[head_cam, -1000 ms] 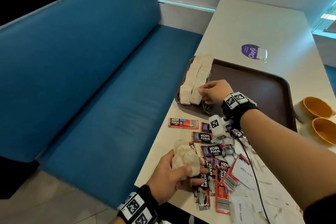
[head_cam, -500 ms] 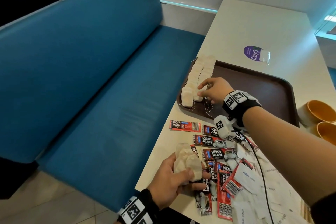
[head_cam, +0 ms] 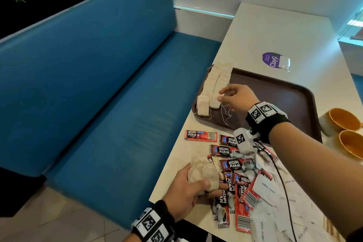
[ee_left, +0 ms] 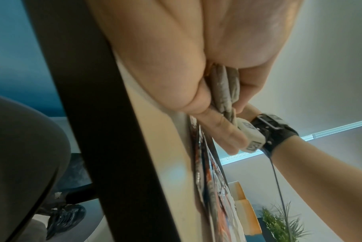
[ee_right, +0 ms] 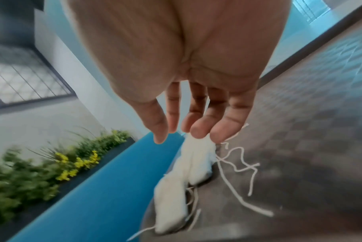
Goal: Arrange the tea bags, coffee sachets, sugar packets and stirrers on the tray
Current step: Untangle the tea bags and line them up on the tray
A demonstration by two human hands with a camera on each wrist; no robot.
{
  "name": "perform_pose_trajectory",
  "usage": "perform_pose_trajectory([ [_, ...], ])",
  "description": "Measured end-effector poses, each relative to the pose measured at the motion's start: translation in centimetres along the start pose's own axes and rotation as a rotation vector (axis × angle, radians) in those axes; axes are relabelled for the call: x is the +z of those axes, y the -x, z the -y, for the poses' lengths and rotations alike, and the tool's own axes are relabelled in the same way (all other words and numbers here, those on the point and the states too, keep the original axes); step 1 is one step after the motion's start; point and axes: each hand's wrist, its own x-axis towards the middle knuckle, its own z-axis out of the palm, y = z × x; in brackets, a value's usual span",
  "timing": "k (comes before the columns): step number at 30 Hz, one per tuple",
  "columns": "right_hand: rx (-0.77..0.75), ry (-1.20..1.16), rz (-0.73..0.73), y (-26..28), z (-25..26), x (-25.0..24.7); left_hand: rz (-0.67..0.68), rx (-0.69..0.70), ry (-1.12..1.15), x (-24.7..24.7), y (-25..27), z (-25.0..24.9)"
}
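Note:
A brown tray (head_cam: 284,100) lies on the pale table. Two rows of white tea bags (head_cam: 213,86) run along its left edge, their strings trailing onto the tray floor (ee_right: 300,131). My right hand (head_cam: 233,97) hovers just right of the nearest tea bags (ee_right: 196,157), fingers straight and spread, holding nothing. My left hand (head_cam: 193,186) rests at the table's near edge and grips a small bunch of tea bags (head_cam: 203,175), seen edge-on between thumb and fingers (ee_left: 224,91). Red and black coffee sachets (head_cam: 231,165) and white sugar packets (head_cam: 267,188) lie loose between my hands.
Two orange-lined cups (head_cam: 345,127) stand right of the tray. A purple round sticker (head_cam: 273,60) lies on the table beyond the tray. A blue bench (head_cam: 98,94) runs along the table's left side. A cable (head_cam: 282,186) hangs from my right wrist over the packets.
My right hand has let go of the tea bag it set at the near end of the right row and lifted with fingers spread. My left hand still holds its bunch.

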Motion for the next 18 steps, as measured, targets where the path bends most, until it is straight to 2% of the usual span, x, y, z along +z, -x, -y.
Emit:
perform_pose_trajectory([
  [5, -0.081, -0.114, 0.018, 8.3, 0.9, -0.7, 0.009, 0.025, -0.023, 0.2, 0.1, 0.1],
  [10, -0.055, -0.262, 0.091, 17.0, -0.4, 1.0, -0.021, 0.038, -0.008, 0.4, 0.1, 0.4],
  [15, 0.031, -0.347, 0.049, 21.6, -2.7, 3.0, -0.042, 0.052, -0.054, 0.5, 0.1, 0.5],
  [18, 0.074, -0.402, 0.074, 23.2, -2.9, 3.3, -0.075, 0.049, -0.056, 0.8, 0.3, 0.4],
])
